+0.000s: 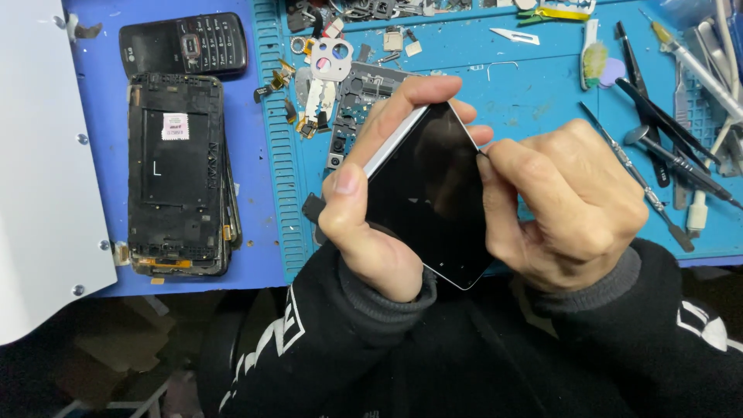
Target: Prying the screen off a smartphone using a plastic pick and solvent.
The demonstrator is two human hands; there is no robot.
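Note:
A black-screened smartphone [429,193] with a silver edge is tilted in front of my chest. My left hand [371,201] grips it, thumb along its left edge and fingers curled over the top corner. My right hand [561,205] is closed against the phone's right edge, its fingertips pinched at the seam near the upper right side. Whatever thin thing those fingers pinch is too small to make out.
A blue work mat [534,77] lies ahead with loose phone parts [344,85] at its left. Tweezers and metal tools [665,147] lie at the right. A stack of stripped phone frames [178,174] and an old keypad phone [184,45] sit left; a white panel [39,170] far left.

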